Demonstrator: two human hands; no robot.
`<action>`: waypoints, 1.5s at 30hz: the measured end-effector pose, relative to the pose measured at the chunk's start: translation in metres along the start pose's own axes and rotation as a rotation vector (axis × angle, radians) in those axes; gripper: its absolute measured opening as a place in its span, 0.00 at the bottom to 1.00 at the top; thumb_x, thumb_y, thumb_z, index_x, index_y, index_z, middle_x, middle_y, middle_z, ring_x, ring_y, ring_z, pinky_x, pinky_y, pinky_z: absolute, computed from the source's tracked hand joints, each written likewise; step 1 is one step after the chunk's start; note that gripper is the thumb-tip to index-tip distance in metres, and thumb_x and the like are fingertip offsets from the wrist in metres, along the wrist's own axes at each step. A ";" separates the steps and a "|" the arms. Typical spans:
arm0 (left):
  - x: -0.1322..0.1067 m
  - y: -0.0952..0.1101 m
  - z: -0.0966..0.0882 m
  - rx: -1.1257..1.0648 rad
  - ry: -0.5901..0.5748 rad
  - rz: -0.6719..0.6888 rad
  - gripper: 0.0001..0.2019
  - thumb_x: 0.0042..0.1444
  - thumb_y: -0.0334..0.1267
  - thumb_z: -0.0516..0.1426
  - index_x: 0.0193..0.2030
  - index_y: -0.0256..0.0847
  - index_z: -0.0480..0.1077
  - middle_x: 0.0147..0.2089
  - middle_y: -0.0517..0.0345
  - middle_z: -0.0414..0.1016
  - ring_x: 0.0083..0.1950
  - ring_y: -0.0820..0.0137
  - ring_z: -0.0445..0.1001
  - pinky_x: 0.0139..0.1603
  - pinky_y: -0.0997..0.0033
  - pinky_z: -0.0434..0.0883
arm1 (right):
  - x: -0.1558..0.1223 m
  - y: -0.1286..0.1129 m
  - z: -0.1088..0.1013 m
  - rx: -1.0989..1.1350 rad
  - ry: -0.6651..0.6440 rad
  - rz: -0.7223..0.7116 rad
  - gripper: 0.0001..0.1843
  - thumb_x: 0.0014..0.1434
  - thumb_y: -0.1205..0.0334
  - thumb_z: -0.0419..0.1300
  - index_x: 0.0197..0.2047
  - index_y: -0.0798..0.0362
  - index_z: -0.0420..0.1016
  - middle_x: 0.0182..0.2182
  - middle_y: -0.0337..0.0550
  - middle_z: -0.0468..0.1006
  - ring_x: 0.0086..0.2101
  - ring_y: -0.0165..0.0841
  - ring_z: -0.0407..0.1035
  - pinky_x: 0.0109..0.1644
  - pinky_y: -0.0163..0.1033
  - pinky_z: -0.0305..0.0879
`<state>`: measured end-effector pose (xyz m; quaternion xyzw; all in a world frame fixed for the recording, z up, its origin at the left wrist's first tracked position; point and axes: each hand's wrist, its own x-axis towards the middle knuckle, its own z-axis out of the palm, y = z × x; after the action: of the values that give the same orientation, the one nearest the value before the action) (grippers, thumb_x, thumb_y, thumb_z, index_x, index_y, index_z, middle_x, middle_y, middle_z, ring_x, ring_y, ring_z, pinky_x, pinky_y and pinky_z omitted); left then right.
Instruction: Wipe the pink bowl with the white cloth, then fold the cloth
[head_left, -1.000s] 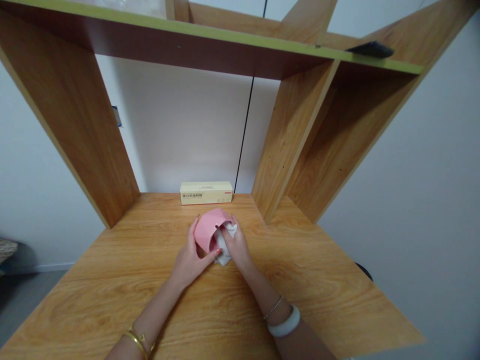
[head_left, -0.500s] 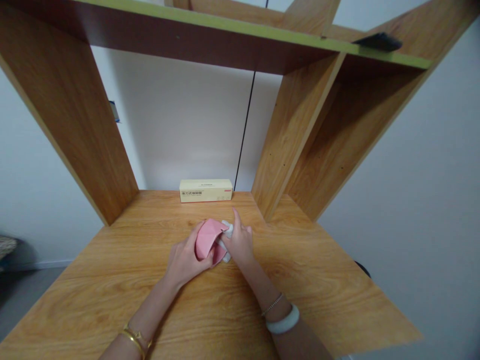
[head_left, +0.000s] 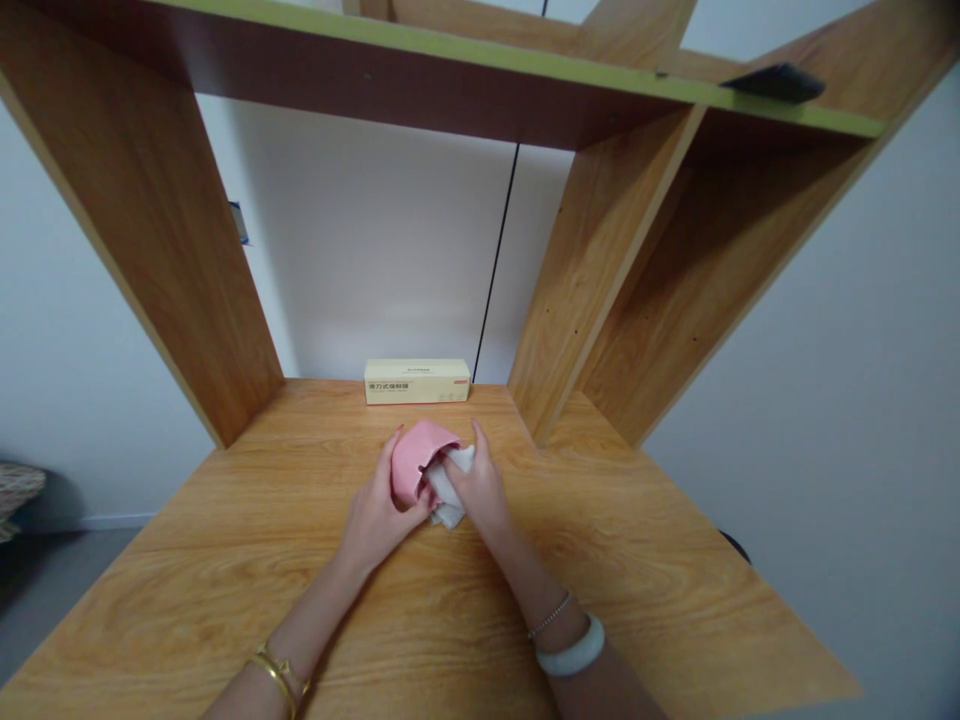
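A pink cup-shaped container (head_left: 414,458) is tipped on its side above the wooden desk, its mouth turned right toward my other hand. My left hand (head_left: 381,512) wraps round its left side, thumb at the lower rim. A white cloth or tissue (head_left: 448,490) is bunched at the mouth and partly inside. My right hand (head_left: 481,492) presses this cloth into the opening. Its fingertips are hidden within, while the thumb or a finger points up. Whether anything else lies inside the container cannot be seen.
A long cream box (head_left: 417,383) with printed lettering stands at the back of the desk (head_left: 300,560). Upright wooden panels (head_left: 600,270) flank the space, and a shelf (head_left: 450,95) runs overhead. A dark flat object (head_left: 776,84) rests on that shelf at right.
The pink container has turned so its mouth shows more. More of the white cloth is visible at its opening, and my right hand has shifted slightly. The whole view has moved a little.
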<state>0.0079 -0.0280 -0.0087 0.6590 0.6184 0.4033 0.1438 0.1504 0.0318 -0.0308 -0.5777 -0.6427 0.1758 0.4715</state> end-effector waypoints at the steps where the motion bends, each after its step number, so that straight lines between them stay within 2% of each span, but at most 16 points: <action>1: 0.000 0.000 -0.003 0.057 -0.013 -0.020 0.40 0.49 0.47 0.56 0.66 0.42 0.43 0.54 0.47 0.70 0.42 0.61 0.75 0.42 0.65 0.70 | 0.001 -0.002 -0.004 -0.077 0.008 -0.036 0.34 0.50 0.54 0.58 0.59 0.53 0.57 0.31 0.46 0.76 0.31 0.39 0.70 0.38 0.41 0.63; 4: 0.001 0.002 -0.010 0.161 -0.062 -0.017 0.38 0.48 0.46 0.56 0.65 0.43 0.47 0.48 0.51 0.74 0.42 0.59 0.75 0.43 0.63 0.69 | 0.003 -0.007 -0.012 -0.215 -0.004 -0.171 0.35 0.50 0.57 0.57 0.61 0.54 0.55 0.28 0.45 0.75 0.33 0.39 0.69 0.42 0.43 0.61; 6: 0.000 0.003 -0.012 0.173 -0.089 0.043 0.39 0.47 0.45 0.56 0.66 0.44 0.47 0.51 0.51 0.73 0.43 0.59 0.75 0.46 0.63 0.69 | 0.003 -0.008 -0.015 -0.250 -0.029 -0.210 0.38 0.50 0.59 0.57 0.63 0.55 0.51 0.29 0.44 0.76 0.34 0.39 0.69 0.43 0.43 0.60; 9: -0.002 0.003 -0.011 0.162 -0.078 0.117 0.38 0.47 0.45 0.56 0.65 0.46 0.48 0.56 0.52 0.68 0.44 0.59 0.75 0.47 0.62 0.68 | 0.001 -0.004 -0.013 -0.244 -0.090 -0.147 0.39 0.50 0.61 0.55 0.64 0.57 0.48 0.30 0.45 0.76 0.32 0.38 0.69 0.40 0.40 0.61; 12: -0.002 0.001 -0.009 0.101 -0.040 0.062 0.37 0.50 0.48 0.54 0.66 0.43 0.46 0.53 0.49 0.71 0.42 0.60 0.75 0.44 0.61 0.70 | -0.001 0.002 -0.008 -0.127 -0.145 -0.048 0.36 0.52 0.61 0.53 0.63 0.57 0.49 0.31 0.45 0.76 0.31 0.36 0.70 0.36 0.38 0.63; 14: -0.001 0.001 -0.007 0.005 -0.016 0.005 0.41 0.51 0.50 0.54 0.67 0.40 0.40 0.50 0.47 0.72 0.41 0.60 0.75 0.42 0.61 0.70 | -0.003 0.005 -0.002 -0.011 -0.129 -0.008 0.34 0.54 0.60 0.52 0.63 0.56 0.50 0.35 0.46 0.76 0.33 0.36 0.70 0.36 0.37 0.64; 16: 0.000 0.001 -0.004 -0.076 0.004 -0.010 0.46 0.49 0.51 0.56 0.67 0.39 0.35 0.53 0.45 0.69 0.46 0.59 0.74 0.45 0.60 0.70 | -0.004 0.007 0.003 0.109 -0.079 0.013 0.32 0.55 0.58 0.51 0.63 0.54 0.51 0.41 0.48 0.75 0.38 0.37 0.70 0.40 0.38 0.65; 20: -0.001 0.001 0.002 -0.096 -0.009 0.006 0.46 0.46 0.50 0.58 0.66 0.41 0.38 0.60 0.41 0.61 0.52 0.57 0.70 0.48 0.59 0.68 | -0.005 0.005 0.008 0.235 -0.040 0.044 0.32 0.57 0.55 0.51 0.63 0.53 0.50 0.46 0.50 0.73 0.43 0.36 0.69 0.43 0.39 0.65; 25: 0.000 -0.003 0.000 0.030 0.002 -0.021 0.38 0.49 0.46 0.55 0.65 0.39 0.45 0.52 0.46 0.70 0.46 0.59 0.74 0.45 0.62 0.69 | -0.002 -0.004 -0.005 -0.135 -0.079 0.032 0.37 0.53 0.55 0.56 0.63 0.55 0.51 0.32 0.46 0.76 0.32 0.38 0.71 0.35 0.38 0.64; 27: 0.001 -0.003 -0.004 0.129 -0.016 -0.045 0.36 0.49 0.45 0.54 0.64 0.39 0.48 0.47 0.48 0.74 0.42 0.59 0.75 0.42 0.61 0.70 | 0.000 -0.009 -0.012 -0.284 -0.068 -0.058 0.37 0.52 0.56 0.56 0.63 0.56 0.52 0.29 0.46 0.76 0.32 0.38 0.70 0.37 0.39 0.64; 30: 0.001 -0.002 -0.009 0.203 -0.050 -0.008 0.36 0.47 0.44 0.55 0.64 0.41 0.50 0.43 0.50 0.76 0.39 0.58 0.76 0.41 0.62 0.70 | 0.002 -0.011 -0.019 -0.353 -0.063 -0.198 0.35 0.52 0.57 0.56 0.62 0.56 0.54 0.31 0.47 0.76 0.34 0.39 0.70 0.41 0.41 0.63; 32: 0.000 0.000 -0.010 0.204 -0.061 0.041 0.37 0.46 0.43 0.56 0.64 0.42 0.51 0.44 0.51 0.76 0.39 0.59 0.76 0.42 0.62 0.70 | 0.002 -0.008 -0.019 -0.331 -0.090 -0.206 0.36 0.52 0.58 0.55 0.63 0.56 0.52 0.34 0.48 0.77 0.35 0.39 0.70 0.40 0.40 0.63; 36: 0.000 0.003 -0.011 0.138 -0.047 0.037 0.36 0.50 0.47 0.54 0.65 0.40 0.48 0.43 0.50 0.76 0.38 0.60 0.76 0.40 0.62 0.70 | -0.002 -0.001 -0.013 -0.194 -0.153 -0.082 0.34 0.54 0.61 0.52 0.64 0.55 0.50 0.33 0.46 0.77 0.32 0.36 0.71 0.35 0.36 0.63; 40: 0.000 0.005 -0.008 0.004 0.003 0.003 0.44 0.49 0.53 0.55 0.67 0.39 0.37 0.52 0.45 0.70 0.41 0.60 0.75 0.39 0.62 0.70 | -0.004 0.003 -0.003 0.068 -0.060 0.012 0.30 0.56 0.60 0.50 0.62 0.55 0.53 0.41 0.49 0.76 0.40 0.37 0.70 0.40 0.38 0.65; 43: -0.001 0.006 -0.003 -0.009 -0.035 0.008 0.45 0.47 0.54 0.56 0.66 0.38 0.38 0.55 0.41 0.67 0.43 0.57 0.75 0.40 0.61 0.70 | -0.003 0.002 0.002 0.210 -0.017 0.025 0.29 0.57 0.59 0.50 0.61 0.54 0.54 0.47 0.49 0.73 0.45 0.36 0.68 0.45 0.39 0.64; 45: -0.003 0.005 0.000 -0.003 -0.033 0.009 0.43 0.48 0.53 0.56 0.65 0.36 0.41 0.53 0.41 0.69 0.43 0.57 0.74 0.40 0.61 0.70 | -0.002 0.001 0.003 0.191 -0.028 0.025 0.30 0.56 0.58 0.51 0.62 0.53 0.53 0.47 0.48 0.73 0.44 0.36 0.68 0.45 0.39 0.65</action>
<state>0.0119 -0.0314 -0.0063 0.6682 0.6122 0.3942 0.1530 0.1484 0.0307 -0.0337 -0.5354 -0.6223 0.2502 0.5133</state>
